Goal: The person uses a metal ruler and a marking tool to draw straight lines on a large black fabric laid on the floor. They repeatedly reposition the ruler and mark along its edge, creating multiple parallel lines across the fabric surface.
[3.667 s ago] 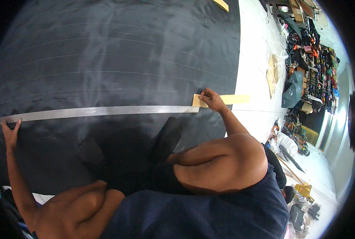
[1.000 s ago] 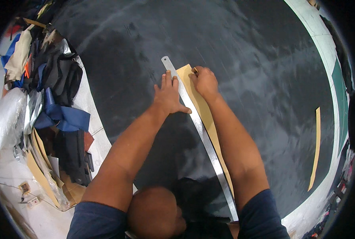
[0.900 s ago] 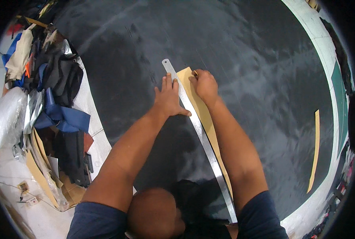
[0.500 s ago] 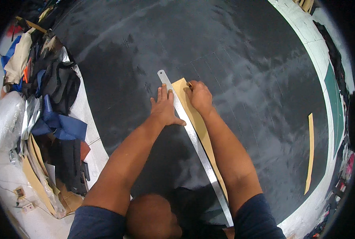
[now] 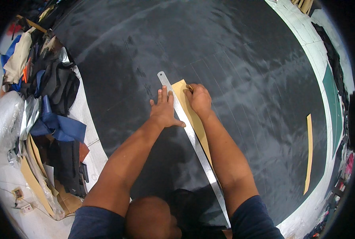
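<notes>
A long steel ruler (image 5: 193,141) lies diagonally on a large black sheet (image 5: 233,51). My left hand (image 5: 164,109) presses flat on the ruler near its far end, fingers spread. A tan paper strip (image 5: 190,111) lies along the ruler's right edge. My right hand (image 5: 199,98) is closed on a small marking tool at the strip's far end, right beside the ruler. The tool itself is mostly hidden in the fist.
A second tan strip (image 5: 308,153) lies on the sheet at the right. A heap of dark, blue and tan material scraps (image 5: 46,99) sits on the white floor at the left, with clear plastic wrap (image 5: 4,119). A green mat (image 5: 333,103) borders the right edge.
Earlier the ruler lay crosswise with my hands at its two ends. In the last second both hands stayed at the ruler's far end, and the view shifted slightly.
</notes>
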Demonstrator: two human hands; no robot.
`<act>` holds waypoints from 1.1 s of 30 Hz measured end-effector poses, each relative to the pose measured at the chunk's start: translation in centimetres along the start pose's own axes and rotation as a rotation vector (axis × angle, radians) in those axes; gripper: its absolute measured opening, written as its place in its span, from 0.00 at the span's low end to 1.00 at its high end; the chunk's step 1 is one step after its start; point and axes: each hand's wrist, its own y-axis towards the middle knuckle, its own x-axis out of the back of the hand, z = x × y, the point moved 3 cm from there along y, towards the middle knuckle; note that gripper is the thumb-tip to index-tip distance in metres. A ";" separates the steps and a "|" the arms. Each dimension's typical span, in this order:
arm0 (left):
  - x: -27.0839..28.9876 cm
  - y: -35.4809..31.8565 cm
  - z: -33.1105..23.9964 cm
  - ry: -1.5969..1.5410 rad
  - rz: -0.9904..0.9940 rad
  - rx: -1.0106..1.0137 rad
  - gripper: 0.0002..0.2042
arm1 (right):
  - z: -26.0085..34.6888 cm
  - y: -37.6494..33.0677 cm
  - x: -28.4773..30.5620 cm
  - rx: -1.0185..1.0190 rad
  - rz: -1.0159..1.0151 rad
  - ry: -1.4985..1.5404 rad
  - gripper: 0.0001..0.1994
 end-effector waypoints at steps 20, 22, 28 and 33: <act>-0.5 0.2 0.6 0.009 -0.031 0.005 0.71 | 4.9 4.2 -0.2 -0.022 0.122 0.278 0.28; -0.2 0.3 0.0 0.011 -0.023 -0.003 0.71 | 4.7 4.1 -1.3 -0.076 0.210 0.374 0.25; -0.1 0.3 0.2 -0.007 -0.026 -0.002 0.72 | 4.3 4.2 -3.1 0.061 0.121 0.410 0.15; -0.3 0.4 0.4 -0.007 -0.019 -0.004 0.72 | 4.7 4.5 -3.5 0.118 0.094 0.361 0.13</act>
